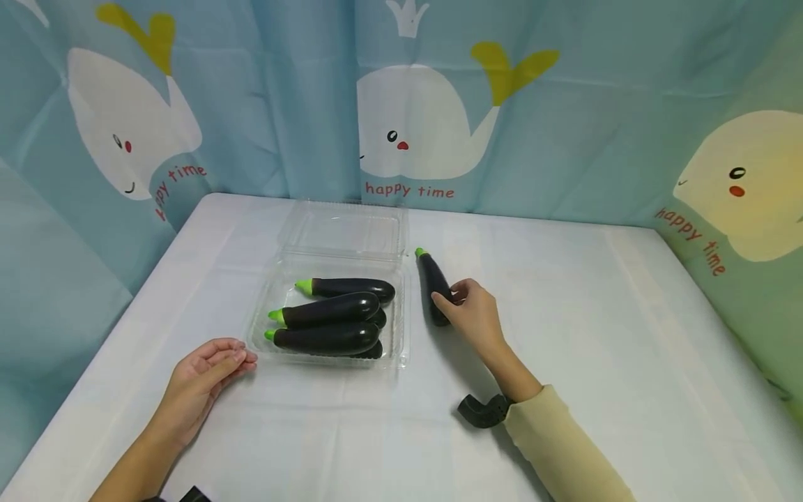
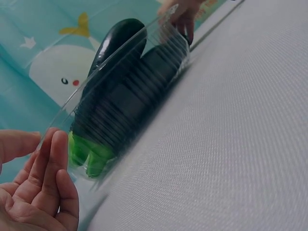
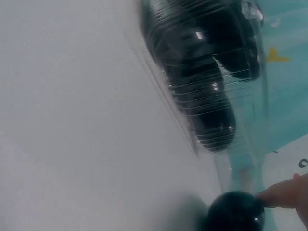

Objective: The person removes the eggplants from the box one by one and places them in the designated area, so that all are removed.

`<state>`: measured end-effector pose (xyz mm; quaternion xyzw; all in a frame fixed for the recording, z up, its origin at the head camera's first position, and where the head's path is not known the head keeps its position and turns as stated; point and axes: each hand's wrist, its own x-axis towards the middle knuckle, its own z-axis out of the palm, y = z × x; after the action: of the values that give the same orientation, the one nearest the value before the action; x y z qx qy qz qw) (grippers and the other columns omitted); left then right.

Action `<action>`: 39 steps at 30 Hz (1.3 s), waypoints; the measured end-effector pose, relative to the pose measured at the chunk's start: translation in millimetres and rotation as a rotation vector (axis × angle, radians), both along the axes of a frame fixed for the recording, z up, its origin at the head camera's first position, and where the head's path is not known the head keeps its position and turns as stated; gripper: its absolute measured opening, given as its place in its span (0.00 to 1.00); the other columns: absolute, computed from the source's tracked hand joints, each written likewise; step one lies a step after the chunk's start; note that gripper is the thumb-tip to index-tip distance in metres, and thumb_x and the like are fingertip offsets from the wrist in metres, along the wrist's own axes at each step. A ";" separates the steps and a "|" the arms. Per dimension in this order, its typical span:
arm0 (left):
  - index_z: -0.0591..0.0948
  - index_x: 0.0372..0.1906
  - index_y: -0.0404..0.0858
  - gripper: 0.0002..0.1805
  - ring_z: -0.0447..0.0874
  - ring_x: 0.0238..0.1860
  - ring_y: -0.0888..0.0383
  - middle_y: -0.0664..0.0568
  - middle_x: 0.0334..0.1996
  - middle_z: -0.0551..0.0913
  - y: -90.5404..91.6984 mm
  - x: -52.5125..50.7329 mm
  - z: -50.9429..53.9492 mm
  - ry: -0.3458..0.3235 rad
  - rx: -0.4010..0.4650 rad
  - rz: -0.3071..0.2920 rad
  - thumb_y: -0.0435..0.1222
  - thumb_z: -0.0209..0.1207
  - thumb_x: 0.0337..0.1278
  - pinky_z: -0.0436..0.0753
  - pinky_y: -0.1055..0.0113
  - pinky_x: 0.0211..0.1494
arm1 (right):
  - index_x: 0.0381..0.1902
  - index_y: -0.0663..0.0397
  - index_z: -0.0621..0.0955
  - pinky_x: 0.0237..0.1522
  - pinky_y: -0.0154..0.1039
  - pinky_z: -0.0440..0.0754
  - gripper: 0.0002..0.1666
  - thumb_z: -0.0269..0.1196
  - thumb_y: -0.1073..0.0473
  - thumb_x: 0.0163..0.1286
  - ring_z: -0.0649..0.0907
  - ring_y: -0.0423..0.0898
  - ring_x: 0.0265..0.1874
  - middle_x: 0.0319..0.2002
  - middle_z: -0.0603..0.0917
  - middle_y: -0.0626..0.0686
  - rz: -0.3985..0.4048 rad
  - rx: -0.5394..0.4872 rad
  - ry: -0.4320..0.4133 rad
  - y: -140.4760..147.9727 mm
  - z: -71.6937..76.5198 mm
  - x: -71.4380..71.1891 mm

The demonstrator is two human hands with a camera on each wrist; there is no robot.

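Note:
A clear plastic clamshell box (image 1: 266,341) stands on the white table with its lid (image 1: 348,226) folded back. Several dark eggplants (image 1: 326,338) with green stem ends lie stacked inside, stems to the left. At the box's front left corner, my left hand (image 1: 203,383) pinches the rim between thumb and fingers; the left wrist view shows this hand (image 2: 41,187) close up. To the right of the box, my right hand (image 1: 473,314) grips another eggplant (image 1: 433,282) by its thick end, its stem pointing away. The right wrist view shows that eggplant's rounded end (image 3: 236,211) beside a fingertip.
A white cloth covers the table (image 1: 596,348). Behind it hangs a blue curtain (image 1: 301,104) printed with whales. A black wrist mount (image 1: 483,411) sits by the right sleeve (image 1: 564,446).

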<state>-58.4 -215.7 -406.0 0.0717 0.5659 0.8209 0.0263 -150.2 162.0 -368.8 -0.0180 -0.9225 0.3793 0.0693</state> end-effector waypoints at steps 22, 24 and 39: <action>0.74 0.41 0.34 0.06 0.84 0.37 0.57 0.49 0.34 0.84 0.1 -0.2 -0.1 0.003 -0.067 0.021 0.24 0.50 0.62 0.79 0.69 0.45 | 0.49 0.69 0.73 0.44 0.50 0.76 0.28 0.64 0.51 0.60 0.78 0.57 0.43 0.44 0.78 0.65 0.022 0.035 0.147 -4.9 33.7 -1.0; 0.74 0.41 0.34 0.05 0.84 0.36 0.57 0.49 0.34 0.84 0.3 -0.3 0.1 0.003 -0.071 0.023 0.25 0.50 0.62 0.79 0.69 0.45 | 0.48 0.68 0.74 0.43 0.49 0.78 0.27 0.64 0.52 0.60 0.78 0.56 0.44 0.45 0.78 0.64 0.048 0.022 0.194 -8.7 45.7 -1.2; 0.74 0.41 0.34 0.05 0.84 0.36 0.57 0.50 0.34 0.84 -0.3 -0.5 -0.1 0.010 -0.078 0.011 0.25 0.50 0.63 0.79 0.70 0.46 | 0.49 0.62 0.76 0.44 0.41 0.80 0.25 0.64 0.50 0.60 0.77 0.49 0.48 0.47 0.78 0.55 0.240 -0.115 0.174 -32.0 89.2 8.1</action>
<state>-58.9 -215.9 -406.1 0.0718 0.5978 0.7981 0.0219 -142.2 130.0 -279.7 0.1215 -0.8853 0.4371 0.1022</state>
